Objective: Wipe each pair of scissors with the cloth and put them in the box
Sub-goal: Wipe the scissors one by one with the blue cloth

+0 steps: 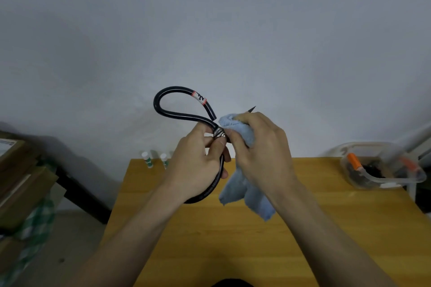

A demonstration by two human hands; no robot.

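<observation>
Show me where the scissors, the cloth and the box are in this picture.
scissors [163,109]: head view, on the upper black handle loop.
cloth [235,190]: head view, on the blue part hanging below the right hand.
box [345,165]: head view, on the clear left wall.

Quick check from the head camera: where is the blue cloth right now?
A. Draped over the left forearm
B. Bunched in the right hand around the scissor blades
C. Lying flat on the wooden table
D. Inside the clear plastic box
B. The blue cloth is bunched in the right hand over the blades of the black scissors, held up above the table, with only the blade tip poking out; the left hand grips the handle.
</observation>
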